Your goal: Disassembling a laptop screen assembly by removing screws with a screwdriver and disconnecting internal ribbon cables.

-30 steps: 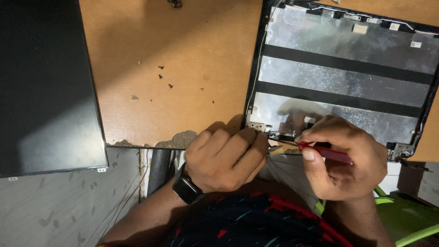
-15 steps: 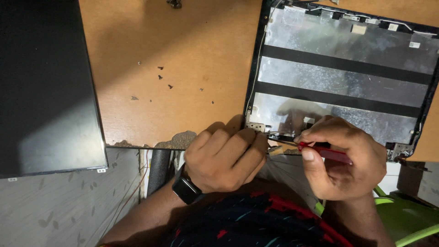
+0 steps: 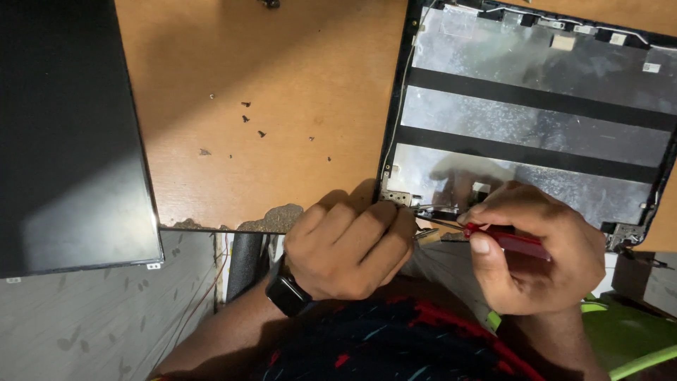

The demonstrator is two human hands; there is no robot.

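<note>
The right hand (image 3: 536, 257) pinches a red-handled screwdriver (image 3: 511, 242) between thumb and forefinger, the other fingers curled under it, and its thin metal tip points left toward the near-left corner of the laptop lid shell (image 3: 536, 113). That shell lies inside up at the right of the wooden table (image 3: 282, 106), silver foil crossed by two black strips, its near edge hanging right at the table's lip. The left hand (image 3: 349, 243) sits curled into a loose fist just beside the small metal hinge bracket (image 3: 396, 197), fingers pressed together; whether the fingertips grip something small underneath, I cannot tell, they are tucked out of sight.

The shell looks light, thin and a bit bendy, plastic with foil that would scuff or tear easily, so I judge it best steadied by its black rim near the hinge, not by pressing on the foil. A thin cable (image 3: 398, 106) runs along the left rim and looks easy to snag. The screwdriver is slim and stiff, and the handle is the place to hold it.

Over at the left lies the dark screen panel (image 3: 70, 134), flat, glassy, surely fragile, well apart from both hands. Tiny black screws (image 3: 245, 118) are scattered on the bare wood between panel and shell, easy to roll or lose. A black wristwatch (image 3: 288, 294) sits on the left wrist.
</note>
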